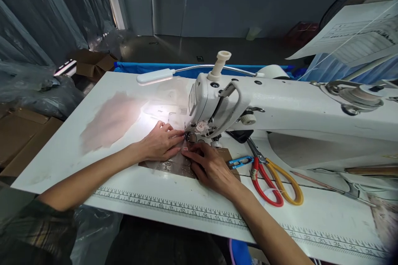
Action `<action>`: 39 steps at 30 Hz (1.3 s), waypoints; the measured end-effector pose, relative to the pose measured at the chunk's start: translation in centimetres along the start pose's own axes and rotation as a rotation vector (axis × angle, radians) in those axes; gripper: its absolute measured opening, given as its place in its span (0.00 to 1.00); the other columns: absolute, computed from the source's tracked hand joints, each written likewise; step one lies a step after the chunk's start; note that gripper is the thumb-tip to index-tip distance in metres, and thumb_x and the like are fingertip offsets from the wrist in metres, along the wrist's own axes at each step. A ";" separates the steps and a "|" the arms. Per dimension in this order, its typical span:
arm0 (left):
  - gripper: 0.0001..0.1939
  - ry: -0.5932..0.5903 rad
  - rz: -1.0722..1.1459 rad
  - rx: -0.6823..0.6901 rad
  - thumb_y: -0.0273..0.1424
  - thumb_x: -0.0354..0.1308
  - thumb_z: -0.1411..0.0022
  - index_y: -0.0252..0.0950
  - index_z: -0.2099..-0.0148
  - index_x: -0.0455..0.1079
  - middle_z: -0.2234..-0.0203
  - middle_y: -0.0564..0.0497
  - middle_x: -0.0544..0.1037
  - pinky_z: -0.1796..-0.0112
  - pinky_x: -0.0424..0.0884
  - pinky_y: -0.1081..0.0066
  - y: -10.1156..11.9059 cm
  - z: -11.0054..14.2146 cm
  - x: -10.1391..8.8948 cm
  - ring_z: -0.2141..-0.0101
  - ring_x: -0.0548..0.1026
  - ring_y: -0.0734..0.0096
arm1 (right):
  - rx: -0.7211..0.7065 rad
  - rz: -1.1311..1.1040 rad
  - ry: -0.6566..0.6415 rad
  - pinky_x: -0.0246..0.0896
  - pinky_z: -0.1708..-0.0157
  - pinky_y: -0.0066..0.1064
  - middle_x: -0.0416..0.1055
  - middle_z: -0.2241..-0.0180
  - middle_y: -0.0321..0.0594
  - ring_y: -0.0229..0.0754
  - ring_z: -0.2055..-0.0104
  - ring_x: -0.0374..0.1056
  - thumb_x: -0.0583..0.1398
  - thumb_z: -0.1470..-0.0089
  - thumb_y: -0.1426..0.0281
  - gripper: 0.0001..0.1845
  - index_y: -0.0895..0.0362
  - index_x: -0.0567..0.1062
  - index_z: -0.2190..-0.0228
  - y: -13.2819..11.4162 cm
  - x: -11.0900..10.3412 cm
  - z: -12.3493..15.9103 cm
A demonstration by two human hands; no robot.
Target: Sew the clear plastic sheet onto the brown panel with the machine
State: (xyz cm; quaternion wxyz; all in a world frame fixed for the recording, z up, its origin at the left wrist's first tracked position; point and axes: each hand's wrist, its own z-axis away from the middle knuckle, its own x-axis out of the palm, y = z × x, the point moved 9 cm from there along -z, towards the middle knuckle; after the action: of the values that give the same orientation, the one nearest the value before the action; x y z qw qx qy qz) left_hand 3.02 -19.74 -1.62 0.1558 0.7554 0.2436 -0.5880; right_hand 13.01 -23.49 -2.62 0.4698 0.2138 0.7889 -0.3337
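My left hand (163,140) lies nearly flat on thin sheer fabric (177,167), its fingers stretched toward the needle area of a white sewing machine (202,99). From the other side my right hand (213,165) has its fingers bent and its fingertips closed on the fabric's edge just in front of the presser foot (187,136). A small pale tag with a reddish outline (185,148) shows between the hands. Beneath the fabric is a brown sheet (230,157). The fingers partly hide the stitching spot, and the needle tip cannot be made out.
Blue thread snips (240,162) and scissors with red and yellow handles (276,182) lie right of my right hand. A printed ruler (174,210) runs along the table's front edge. A lit lamp (155,77) stands behind. Cardboard boxes (27,136) sit at left.
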 end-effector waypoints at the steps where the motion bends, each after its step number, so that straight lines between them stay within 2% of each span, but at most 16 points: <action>1: 0.20 0.010 0.021 -0.010 0.37 0.47 0.33 0.33 0.45 0.68 0.46 0.42 0.71 0.60 0.61 0.57 -0.1 0.1 0.0 0.59 0.68 0.56 | 0.001 -0.002 0.002 0.68 0.58 0.46 0.68 0.57 0.50 0.50 0.57 0.66 0.53 0.44 0.76 0.20 0.55 0.75 0.52 0.0 0.0 0.0; 5: 0.21 0.028 0.062 -0.016 0.39 0.47 0.33 0.33 0.44 0.67 0.46 0.42 0.70 0.59 0.61 0.56 -0.2 0.3 0.1 0.59 0.68 0.57 | 0.003 -0.017 0.007 0.68 0.59 0.47 0.68 0.57 0.50 0.50 0.57 0.66 0.53 0.44 0.76 0.20 0.55 0.74 0.51 0.1 0.1 0.2; 11: 0.20 0.050 -0.017 0.007 0.38 0.47 0.33 0.31 0.47 0.68 0.46 0.41 0.71 0.61 0.60 0.56 0.3 0.2 -0.1 0.60 0.68 0.56 | 0.004 -0.012 0.016 0.68 0.59 0.46 0.68 0.57 0.51 0.50 0.57 0.67 0.54 0.45 0.77 0.20 0.56 0.75 0.52 0.2 0.1 0.2; 23: 0.21 0.020 -0.117 0.005 0.39 0.44 0.32 0.31 0.48 0.69 0.46 0.41 0.70 0.63 0.60 0.58 0.7 0.1 -0.2 0.62 0.67 0.57 | 0.012 0.012 0.001 0.68 0.59 0.44 0.68 0.58 0.49 0.49 0.56 0.67 0.54 0.45 0.77 0.20 0.55 0.75 0.52 0.1 0.0 0.1; 29: 0.19 0.103 -0.135 0.010 0.38 0.46 0.32 0.31 0.51 0.70 0.48 0.41 0.72 0.61 0.60 0.56 1.3 0.2 -0.5 0.60 0.69 0.57 | 0.039 0.010 -0.023 0.67 0.57 0.44 0.67 0.56 0.49 0.49 0.56 0.66 0.54 0.44 0.76 0.19 0.53 0.75 0.52 0.3 0.1 0.2; 34: 0.13 0.257 -0.037 0.095 0.31 0.48 0.33 0.34 0.63 0.73 0.59 0.49 0.79 0.61 0.61 0.60 1.9 0.3 -1.0 0.67 0.70 0.67 | 0.024 0.011 -0.003 0.67 0.58 0.45 0.67 0.57 0.50 0.49 0.57 0.66 0.54 0.43 0.75 0.18 0.56 0.75 0.52 0.2 0.0 0.2; 36: 0.12 0.270 0.028 0.102 0.30 0.49 0.34 0.35 0.62 0.74 0.60 0.49 0.79 0.61 0.61 0.61 1.8 0.4 -1.2 0.68 0.70 0.68 | 0.024 0.004 0.005 0.67 0.58 0.44 0.67 0.57 0.49 0.49 0.56 0.66 0.54 0.42 0.74 0.18 0.56 0.75 0.52 0.3 0.1 0.2; 39: 0.12 0.236 0.108 0.096 0.33 0.52 0.37 0.36 0.56 0.73 0.56 0.48 0.78 0.61 0.61 0.59 1.6 0.6 -1.4 0.66 0.71 0.65 | 0.028 0.007 0.010 0.67 0.58 0.44 0.67 0.58 0.49 0.48 0.57 0.66 0.54 0.42 0.74 0.18 0.55 0.75 0.52 0.4 0.1 0.2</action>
State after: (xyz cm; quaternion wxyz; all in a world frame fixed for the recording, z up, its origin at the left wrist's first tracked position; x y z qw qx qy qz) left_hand 3.17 -21.58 -0.52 0.1210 0.8379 0.1908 -0.4969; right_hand 13.34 -23.42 -2.91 0.4640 0.2247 0.7857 -0.3419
